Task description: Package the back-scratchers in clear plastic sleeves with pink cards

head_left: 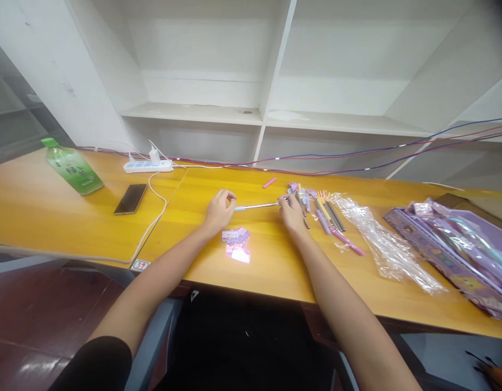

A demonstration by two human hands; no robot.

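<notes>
Between my two hands, a thin metal rod with a light blue handle (257,206) lies crosswise above the yellow wooden table (267,277). My left hand (220,209) is curled at the blue handle end, fingers closed on it. My right hand (290,210) pinches the other end, where its tip is partly hidden by the fingers. Small purple and pink cards (237,243) lie on the table just below. Right of my right hand are several rods with coloured hand-shaped heads (324,203) and a purple tube (322,222).
A pink piece (269,183) lies behind the hands. Clear plastic wrap (385,244) and a purple box of wrapped items (450,244) are at the right. At the left are a phone (131,199), a green bottle (74,168) and a power strip (148,165).
</notes>
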